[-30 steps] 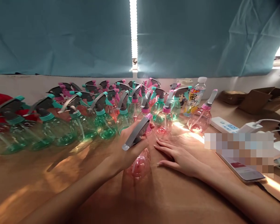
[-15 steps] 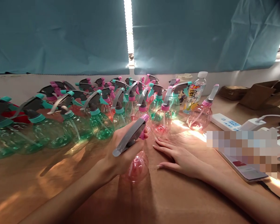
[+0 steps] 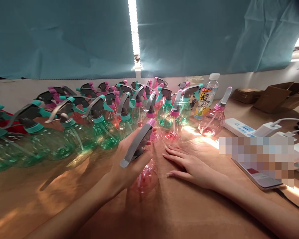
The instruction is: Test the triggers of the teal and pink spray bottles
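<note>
My left hand (image 3: 129, 162) is wrapped round the neck of a pink spray bottle (image 3: 146, 177), whose grey trigger head with a pink nozzle rises above the fingers. The bottle's clear pink body stands on the brown tabletop (image 3: 189, 209), partly covered by the hand. To its right my right hand (image 3: 191, 166) lies flat on the table, fingers stretched and holding nothing. Just beyond the hands stands another pink spray bottle (image 3: 171, 131). Several green spray bottles (image 3: 106, 134) form a row to the left, with more pink and green ones crowded behind.
A pink spray bottle (image 3: 211, 122) stands apart at the right, near a labelled drink bottle (image 3: 206, 99). Further right are a white power strip (image 3: 235, 126) with plugs, a phone (image 3: 259, 174) on a cable, and an open cardboard box (image 3: 279, 99). Blue-green cloth (image 3: 64, 39) hangs behind.
The camera view has shifted slightly. My left hand keeps its hold on the pink spray bottle, and the right hand stays flat on the table.
</note>
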`<state>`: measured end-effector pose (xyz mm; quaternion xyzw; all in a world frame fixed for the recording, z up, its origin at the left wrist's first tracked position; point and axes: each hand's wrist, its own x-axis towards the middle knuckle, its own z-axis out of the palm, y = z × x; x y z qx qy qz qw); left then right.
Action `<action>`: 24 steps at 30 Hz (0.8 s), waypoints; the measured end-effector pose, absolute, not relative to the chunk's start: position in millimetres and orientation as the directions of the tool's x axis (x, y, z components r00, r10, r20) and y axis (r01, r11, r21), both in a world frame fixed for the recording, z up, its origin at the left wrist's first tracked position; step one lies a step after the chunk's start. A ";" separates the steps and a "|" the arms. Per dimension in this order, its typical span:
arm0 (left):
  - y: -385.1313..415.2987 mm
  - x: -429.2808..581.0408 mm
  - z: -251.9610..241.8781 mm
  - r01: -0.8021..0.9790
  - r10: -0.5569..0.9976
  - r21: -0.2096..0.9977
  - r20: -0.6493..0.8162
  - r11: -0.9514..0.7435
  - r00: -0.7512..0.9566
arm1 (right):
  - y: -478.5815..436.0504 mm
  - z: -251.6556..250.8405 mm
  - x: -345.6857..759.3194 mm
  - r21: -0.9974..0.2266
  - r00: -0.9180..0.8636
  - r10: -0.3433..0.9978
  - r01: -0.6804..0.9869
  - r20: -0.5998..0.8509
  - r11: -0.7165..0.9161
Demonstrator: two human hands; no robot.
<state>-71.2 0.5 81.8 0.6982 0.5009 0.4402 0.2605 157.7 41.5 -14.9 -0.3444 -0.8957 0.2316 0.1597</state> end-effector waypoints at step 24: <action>-0.9 -67.7 90.2 0.391 0.934 0.849 0.342 -0.356 0.107 | 40.9 -14.4 158.3 -0.502 -0.717 0.689 0.559 0.108 0.660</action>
